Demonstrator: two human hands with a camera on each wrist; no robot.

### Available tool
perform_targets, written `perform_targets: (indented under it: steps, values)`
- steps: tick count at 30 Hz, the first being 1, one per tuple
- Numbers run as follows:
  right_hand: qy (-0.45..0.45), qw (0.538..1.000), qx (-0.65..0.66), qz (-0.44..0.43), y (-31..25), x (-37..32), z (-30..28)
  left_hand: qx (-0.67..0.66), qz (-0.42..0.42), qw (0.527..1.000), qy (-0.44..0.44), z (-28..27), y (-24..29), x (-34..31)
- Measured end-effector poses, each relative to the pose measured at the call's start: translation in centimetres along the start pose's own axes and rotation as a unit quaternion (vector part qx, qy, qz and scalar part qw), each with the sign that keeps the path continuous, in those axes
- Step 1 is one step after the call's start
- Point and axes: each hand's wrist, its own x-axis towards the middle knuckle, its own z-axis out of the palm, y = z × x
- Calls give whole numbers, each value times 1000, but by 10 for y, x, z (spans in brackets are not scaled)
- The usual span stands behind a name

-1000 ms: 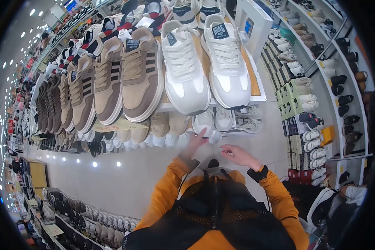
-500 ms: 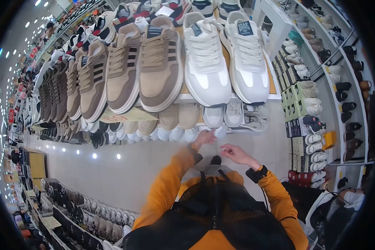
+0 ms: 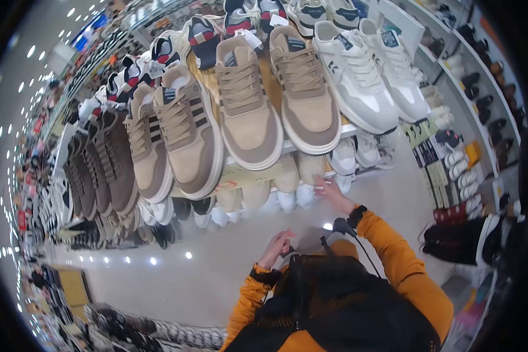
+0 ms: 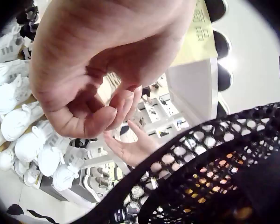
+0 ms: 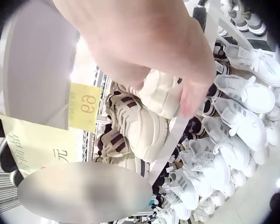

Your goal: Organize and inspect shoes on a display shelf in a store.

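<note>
My left hand (image 3: pixel 276 249) hovers in front of my chest over the floor, fingers loosely curled around nothing; the left wrist view shows the same hand (image 4: pixel 107 70) from close by. Farther forward, my right hand (image 3: pixel 334 195) reaches out at the front of the lower shelf, close to beige shoes (image 3: pixel 311 167). In the right wrist view, this hand (image 5: pixel 154 42) has loosely extended fingers and overlaps a cream sneaker (image 5: pixel 161 95). Above on the display stand tan and brown sneakers (image 3: pixel 249 111) and white sneakers (image 3: pixel 361 82).
A yellow price sign (image 5: pixel 86 107) hangs at the shelf edge. Rows of white shoes (image 5: pixel 242 121) line the lower level. Shelving with shoes (image 3: pixel 481 94) stands on the right, and a low rack of shoes (image 3: pixel 158 331) is behind on the left. Shiny floor (image 3: pixel 176 276) lies between.
The head view has turned left, so the display shoes sit farther right. My left hand has drawn back from the shelf towards my body. My right hand has reached forward to the lower shelf.
</note>
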Motion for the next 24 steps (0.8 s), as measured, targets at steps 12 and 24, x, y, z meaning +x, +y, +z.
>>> perform_targets:
  steps: [12, 24]
  values:
    - [97, 980, 171, 9, -12, 9, 56, -49, 29, 998, 3, -102, 15, -21]
    - [206, 961, 142, -117, -48, -19, 38, -55, 13, 998, -32, -77, 36, 0]
